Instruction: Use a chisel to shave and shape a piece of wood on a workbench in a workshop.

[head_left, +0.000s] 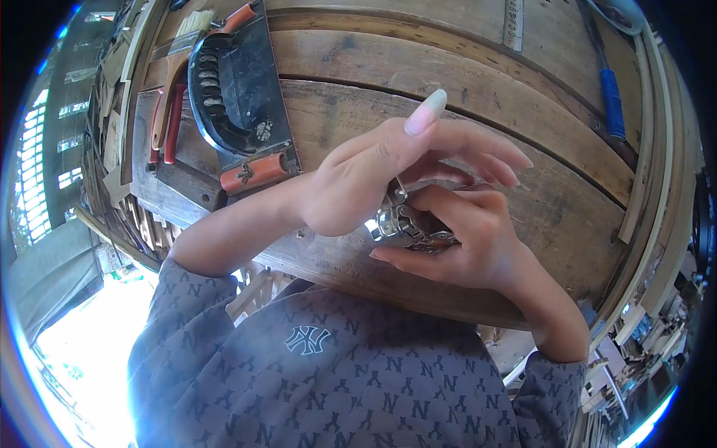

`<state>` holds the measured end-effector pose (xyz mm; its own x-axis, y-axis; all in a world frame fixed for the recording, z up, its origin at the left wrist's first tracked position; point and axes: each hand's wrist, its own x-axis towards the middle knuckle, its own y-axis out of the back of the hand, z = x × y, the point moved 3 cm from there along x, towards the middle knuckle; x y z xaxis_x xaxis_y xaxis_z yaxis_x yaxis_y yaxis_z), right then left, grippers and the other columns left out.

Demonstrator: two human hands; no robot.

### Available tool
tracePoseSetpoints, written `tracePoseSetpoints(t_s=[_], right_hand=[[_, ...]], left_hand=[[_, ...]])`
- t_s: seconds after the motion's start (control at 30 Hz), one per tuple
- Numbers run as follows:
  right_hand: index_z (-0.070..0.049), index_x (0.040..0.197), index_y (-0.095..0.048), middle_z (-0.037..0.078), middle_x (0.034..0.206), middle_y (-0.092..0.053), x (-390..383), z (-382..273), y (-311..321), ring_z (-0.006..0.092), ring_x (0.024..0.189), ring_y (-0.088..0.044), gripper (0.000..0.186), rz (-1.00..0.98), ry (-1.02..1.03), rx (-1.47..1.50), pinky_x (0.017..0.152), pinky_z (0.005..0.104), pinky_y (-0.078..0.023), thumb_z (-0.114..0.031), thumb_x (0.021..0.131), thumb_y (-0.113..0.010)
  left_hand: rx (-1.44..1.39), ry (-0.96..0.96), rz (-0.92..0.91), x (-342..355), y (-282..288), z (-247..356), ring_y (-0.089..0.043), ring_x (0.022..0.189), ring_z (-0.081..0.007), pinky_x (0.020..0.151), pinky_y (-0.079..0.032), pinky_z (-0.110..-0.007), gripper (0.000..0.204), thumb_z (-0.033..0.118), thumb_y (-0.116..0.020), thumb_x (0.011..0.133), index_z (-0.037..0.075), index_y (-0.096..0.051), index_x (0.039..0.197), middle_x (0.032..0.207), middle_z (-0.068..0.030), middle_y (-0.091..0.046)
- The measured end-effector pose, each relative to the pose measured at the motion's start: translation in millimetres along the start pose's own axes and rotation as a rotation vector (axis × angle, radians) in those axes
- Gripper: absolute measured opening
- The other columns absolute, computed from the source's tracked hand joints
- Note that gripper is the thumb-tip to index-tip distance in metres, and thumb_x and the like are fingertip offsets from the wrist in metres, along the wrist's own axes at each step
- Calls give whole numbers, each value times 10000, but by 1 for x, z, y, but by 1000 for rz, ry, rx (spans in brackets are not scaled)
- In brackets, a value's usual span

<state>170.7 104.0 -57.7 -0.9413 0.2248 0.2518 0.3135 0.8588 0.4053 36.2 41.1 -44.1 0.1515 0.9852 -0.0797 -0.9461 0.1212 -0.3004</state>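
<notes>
My right hand (478, 246) grips a shiny metal object (392, 224) with small plates and fittings, its thumb and fingers bent round it near the front of the wooden workbench (567, 239). My left hand (373, 164) is just above and left of that object, its palm close against it. Its thumb points up and its fingers extend loosely over my right hand, apart. A thin metal piece rises from the object beneath the left palm; whether the left palm touches it I cannot tell.
A black tool (250, 89) with orange clamps lies at upper left, beside a paintbrush (175, 82) and red-handled pliers (177, 127). A blue-handled tool (610, 104) lies at right. A metal ruler (514, 22) is at the back. Wood offcuts surround the bench.
</notes>
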Motion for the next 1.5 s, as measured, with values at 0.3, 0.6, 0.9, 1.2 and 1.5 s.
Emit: tracePoseSetpoints(t_s=[0.3,0.6,0.9,1.2,1.5], right_hand=[[-4,999,-705,103,826,-715,6,-4,3,293,772,-712,340,-1,43,31,734,395,-575,-233,808,-869],[9,985,-710,145,888,-731,8,-5,5,326,807,-729,338,-44,-11,109,753,400,-585,-181,759,-874],[11,937,-714,141,871,-728,8,-5,4,313,778,-722,312,-46,-29,110,732,394,-579,-182,743,-865],[39,998,-682,107,831,-703,12,6,16,220,722,-674,387,21,49,173,670,346,-540,-270,822,-833],[69,1161,-628,164,890,-689,2,28,44,227,675,-621,456,114,-627,1253,636,344,-510,-329,1038,-442]], left_hand=[[-63,52,-5,1,-4,-5,-543,1371,-349,1191,-377,-473,1039,749,-36,1026,-66,-496,1478,1429,-263,-578],[-147,69,-39,3,-11,-9,-537,1374,-339,1194,-369,-464,974,695,-26,1052,-44,-476,1500,1415,-261,-585],[-109,47,-36,5,-16,-9,-599,1287,-313,1163,-403,-438,954,669,-15,1061,-45,-504,1460,1339,-259,-627],[-10,102,139,3,5,-8,-611,1247,-264,1131,-427,-411,843,636,-126,1087,-25,-523,1426,1308,-213,-640],[190,-82,157,-2,16,10,-509,1424,-301,1207,-373,-439,792,392,-517,943,-84,-372,1559,1547,-243,-494]])
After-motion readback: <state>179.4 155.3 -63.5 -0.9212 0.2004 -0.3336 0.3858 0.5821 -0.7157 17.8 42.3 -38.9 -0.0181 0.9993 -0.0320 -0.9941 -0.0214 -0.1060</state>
